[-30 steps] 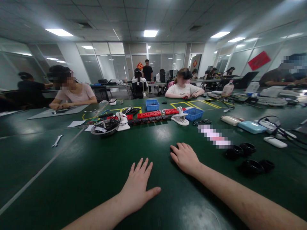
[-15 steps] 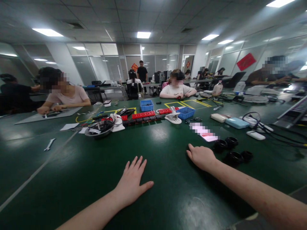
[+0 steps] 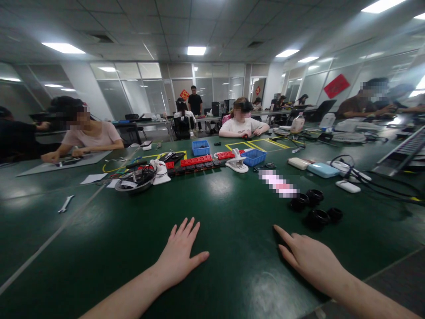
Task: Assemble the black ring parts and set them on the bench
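On the green counter (image 3: 215, 217), the right hand (image 3: 308, 257) has drawn back toward the wearer since half a second ago, its grip loose, thumb and forefinger apart; the left hand (image 3: 177, 252) stays palm-down, grip spread wide. A grey bowl (image 3: 133, 191) holds heaped black cables (image 3: 141, 177); the two blue bins' (image 3: 201, 151) contents are unclear. Four black ring-shaped parts (image 3: 317, 223) sit just ahead of the right hand.

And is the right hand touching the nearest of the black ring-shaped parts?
Apart. The head view shows a strip of green tabletop between the right hand and the nearest black ring-shaped part, which lies beyond it.
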